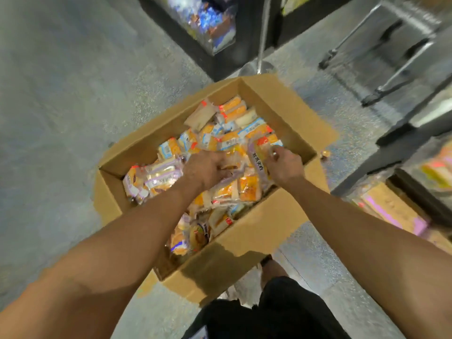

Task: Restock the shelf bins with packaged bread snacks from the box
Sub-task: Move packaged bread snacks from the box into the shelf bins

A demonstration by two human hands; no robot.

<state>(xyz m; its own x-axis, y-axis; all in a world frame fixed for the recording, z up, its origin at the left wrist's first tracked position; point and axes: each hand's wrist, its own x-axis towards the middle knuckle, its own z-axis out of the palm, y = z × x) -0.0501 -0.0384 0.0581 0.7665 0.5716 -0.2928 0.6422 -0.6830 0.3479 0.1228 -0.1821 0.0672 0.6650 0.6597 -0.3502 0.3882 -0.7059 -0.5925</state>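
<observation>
An open cardboard box (264, 231) stands on the floor below me, filled with several packaged bread snacks (227, 133) in clear and orange wrappers. My left hand (205, 170) reaches down into the middle of the pile, its fingers buried among the packets. My right hand (283, 165) is at the box's right side, fingers pinched on a purple-edged snack packet (256, 160) that stands up from the pile. A shelf bin (435, 172) holding similar orange packets is at the right edge.
A dark shelf unit with blue-wrapped goods (210, 28) stands beyond the box. A metal pole with a round base (259, 64) is right behind it. A metal stepladder frame (391, 57) is at the upper right. My foot (271, 267) is near the box's front corner.
</observation>
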